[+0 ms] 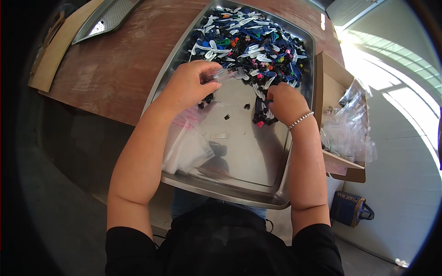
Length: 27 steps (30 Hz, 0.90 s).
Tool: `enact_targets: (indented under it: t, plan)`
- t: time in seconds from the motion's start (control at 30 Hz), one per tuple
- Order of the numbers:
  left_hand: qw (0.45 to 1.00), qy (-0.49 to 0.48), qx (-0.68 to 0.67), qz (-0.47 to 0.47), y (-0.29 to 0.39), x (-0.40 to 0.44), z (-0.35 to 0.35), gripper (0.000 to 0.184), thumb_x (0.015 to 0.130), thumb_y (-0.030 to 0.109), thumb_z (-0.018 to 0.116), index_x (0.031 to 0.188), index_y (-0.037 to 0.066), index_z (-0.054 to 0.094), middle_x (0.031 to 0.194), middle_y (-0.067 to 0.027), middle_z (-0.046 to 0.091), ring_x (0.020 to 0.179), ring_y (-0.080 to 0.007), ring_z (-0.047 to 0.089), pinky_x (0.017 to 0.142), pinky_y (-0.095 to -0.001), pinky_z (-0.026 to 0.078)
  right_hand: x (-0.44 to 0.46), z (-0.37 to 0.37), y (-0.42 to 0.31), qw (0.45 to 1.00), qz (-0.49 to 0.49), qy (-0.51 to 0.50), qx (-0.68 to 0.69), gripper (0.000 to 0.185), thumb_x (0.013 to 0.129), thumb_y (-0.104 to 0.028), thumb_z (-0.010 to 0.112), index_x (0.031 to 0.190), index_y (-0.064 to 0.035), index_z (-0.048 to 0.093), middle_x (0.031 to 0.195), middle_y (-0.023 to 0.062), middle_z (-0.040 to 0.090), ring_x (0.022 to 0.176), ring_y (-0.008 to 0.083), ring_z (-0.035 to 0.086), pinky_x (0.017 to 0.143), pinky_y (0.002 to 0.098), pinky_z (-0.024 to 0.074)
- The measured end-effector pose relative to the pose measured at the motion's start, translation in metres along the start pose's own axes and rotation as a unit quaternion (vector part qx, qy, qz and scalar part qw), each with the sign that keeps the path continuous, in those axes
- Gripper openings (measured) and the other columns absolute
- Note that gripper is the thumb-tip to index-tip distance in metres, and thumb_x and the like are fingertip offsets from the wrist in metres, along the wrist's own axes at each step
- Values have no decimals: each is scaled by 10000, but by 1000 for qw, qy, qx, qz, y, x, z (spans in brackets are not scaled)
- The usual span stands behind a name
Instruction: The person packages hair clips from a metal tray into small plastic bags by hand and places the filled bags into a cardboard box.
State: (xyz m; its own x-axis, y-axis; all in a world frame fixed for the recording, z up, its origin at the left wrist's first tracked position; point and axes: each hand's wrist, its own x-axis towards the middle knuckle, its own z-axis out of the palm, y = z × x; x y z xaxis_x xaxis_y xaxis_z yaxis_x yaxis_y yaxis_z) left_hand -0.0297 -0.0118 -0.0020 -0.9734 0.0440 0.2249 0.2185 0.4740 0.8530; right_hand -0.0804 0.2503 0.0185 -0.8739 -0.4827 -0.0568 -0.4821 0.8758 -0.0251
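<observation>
- Surface (106,64): reddish-brown and scuffed, beneath the containers and extending beyond the left hand (189,85).
- Metal tray (235,156): large, rectangular, raised rim; both hands over it. Contents: hair clips, loose black pieces and plastic bags.
- Heap of hair clips (251,41): fills the far end of the tray, just beyond both hands; black, navy and white, with touches of pink, green, orange and yellow.
- Cardboard box (334,69): open, to the right of the right hand (289,102), alongside the tray. Contents: a crumpled pile of clear bags (347,126), some overhanging the outer wall.
- Perforated metal tray (99,28): partly in view, well apart from the left hand, at its far left.
- Stack of plastic bags (184,142): translucent, pink-marked, lying in the tray below the left hand, under the forearm's edge.
- Left hand: partly closed, thumb and fingers curved with a gap between, gripping a small clear bag (225,75) that extends towards the right hand.
- Right hand: fingers curled downwards at the smaller group of clips (262,115), mostly black, one pink piece; fingertips hidden, so whether any clip is held cannot be told.
- Beaded bracelet (300,120): silver-coloured, at the right wrist.
- Loose black piece (227,117): on bare metal, between the hands and slightly nearer the wearer.
</observation>
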Motion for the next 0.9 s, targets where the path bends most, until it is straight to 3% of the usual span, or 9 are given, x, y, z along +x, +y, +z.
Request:
enact_targets:
  t: [0.1,0.17,0.23,0.33,0.4,0.43,0.5,0.57,0.9]
  plan:
    - [1000,-8,-14,-11,6,0,-1,407,766,120,755,1149,18,663,1048,-142,698,926,-221,669,800,-318,524,0,-9,-4,999,11,-9,29,119,773,-92,628,881,-61,665,872,152,681,861,333,650,750,445,510]
    - [998,-28,-6,-52,12,-1,-3,382,796,42,741,1167,21,653,1099,-84,655,994,-161,622,879,-310,525,-1,-10,-5,999,14,-3,43,112,775,-96,626,871,-57,670,865,160,678,850,341,649,746,449,507]
    - [999,-25,-3,-45,11,-1,-2,382,796,45,743,1167,22,653,1092,-85,658,987,-161,625,873,-309,527,-1,-10,-4,998,16,2,56,108,777,-100,624,860,-53,674,858,169,676,839,348,647,742,452,505]
    - [999,-22,0,-34,9,-1,-2,381,796,50,746,1165,21,653,1077,-86,665,971,-160,630,862,-308,531,0,-7,-1,998,-5,48,44,99,779,-92,625,842,-55,692,861,163,677,838,346,649,738,449,506]
    - [999,-22,2,-31,10,-2,-3,380,797,53,747,1164,20,653,1069,-85,668,962,-159,632,856,-307,532,0,-7,-1,987,-52,110,108,104,787,-116,639,838,-64,714,860,159,676,836,347,651,741,444,510]
    - [999,-23,0,-31,10,-2,-2,376,798,54,746,1161,19,654,1064,-86,670,955,-157,634,852,-307,532,1,-7,-3,987,-52,110,109,104,787,-116,639,838,-64,714,860,159,676,836,347,651,741,444,510]
    - [999,-24,-4,-31,10,-1,-2,372,799,55,746,1158,17,654,1058,-86,672,948,-156,635,848,-307,533,4,-8,-9,998,8,-32,46,128,791,-163,667,853,-63,720,871,149,672,860,336,651,759,430,516]
    - [1000,-14,-5,-19,8,-1,-1,396,769,116,748,1139,3,667,1059,-161,702,965,-228,677,827,-318,526,2,-3,-17,1000,3,-28,12,147,786,-180,679,859,-60,722,878,142,671,874,328,651,771,424,518]
    - [1000,-10,-21,-18,7,-1,-1,395,769,119,746,1136,-6,667,1051,-161,702,973,-222,674,839,-317,524,-2,8,-34,1000,-24,-15,1,117,748,-120,687,839,-47,675,885,127,660,891,309,643,783,409,517]
